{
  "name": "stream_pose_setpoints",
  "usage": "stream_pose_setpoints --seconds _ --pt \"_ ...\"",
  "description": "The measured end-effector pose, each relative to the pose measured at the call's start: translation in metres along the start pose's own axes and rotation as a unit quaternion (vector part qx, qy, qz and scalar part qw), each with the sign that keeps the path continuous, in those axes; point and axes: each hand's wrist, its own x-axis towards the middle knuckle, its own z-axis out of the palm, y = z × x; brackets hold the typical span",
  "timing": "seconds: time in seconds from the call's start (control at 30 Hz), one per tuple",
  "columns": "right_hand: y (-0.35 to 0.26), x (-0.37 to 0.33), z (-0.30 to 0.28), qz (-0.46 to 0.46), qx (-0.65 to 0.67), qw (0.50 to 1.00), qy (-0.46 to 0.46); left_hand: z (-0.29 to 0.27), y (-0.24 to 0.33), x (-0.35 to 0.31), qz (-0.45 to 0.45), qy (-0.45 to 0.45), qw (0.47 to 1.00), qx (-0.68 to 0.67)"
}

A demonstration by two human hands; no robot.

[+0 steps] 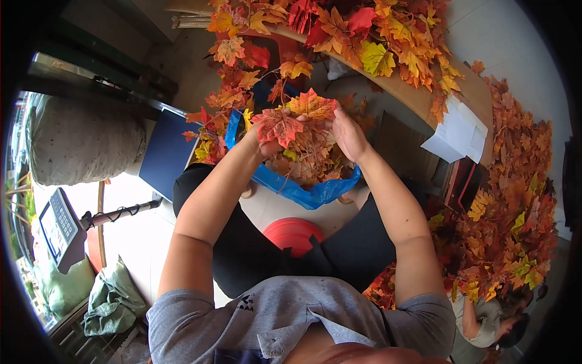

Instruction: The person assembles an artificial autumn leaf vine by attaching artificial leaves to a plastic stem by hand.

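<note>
My left hand (262,144) is closed around the underside of a red artificial maple leaf (279,125), with most of its fingers hidden beneath it. At the right edge of an orange-yellow artificial maple leaf (313,105), my right hand (350,134) grips with its fingertips, palm turned inward. Below both hands, a blue plastic bag (315,195) sits between my knees, its mouth spread around a heap of artificial leaves and thin stems (306,167). A leafy garland (233,79) hangs down beside the bag on the left.
A curved tabletop (400,91) ahead bears piled autumn leaves, with a white paper (459,130) at its edge. More leaves (515,200) are heaped at right. On the left stand a scale display (60,227) and a wrapped bale (85,139). A red stool (294,235) is beneath me. Another person (485,318) is at lower right.
</note>
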Motion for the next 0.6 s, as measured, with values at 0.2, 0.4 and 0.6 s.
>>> stream_pose_setpoints --seconds 0.2,0.4,0.6 --pt "0.034 0.001 -0.015 -0.042 -0.132 0.985 0.1 -0.004 0.006 0.002 0.05 0.048 0.995 -0.066" --pt "0.012 -0.002 -0.017 0.144 0.073 0.986 -0.03 0.007 0.016 0.011 0.109 0.126 0.985 -0.051" --pt "0.007 -0.003 -0.025 0.19 0.112 0.975 0.032 0.009 0.015 0.009 0.127 0.105 0.986 0.003"
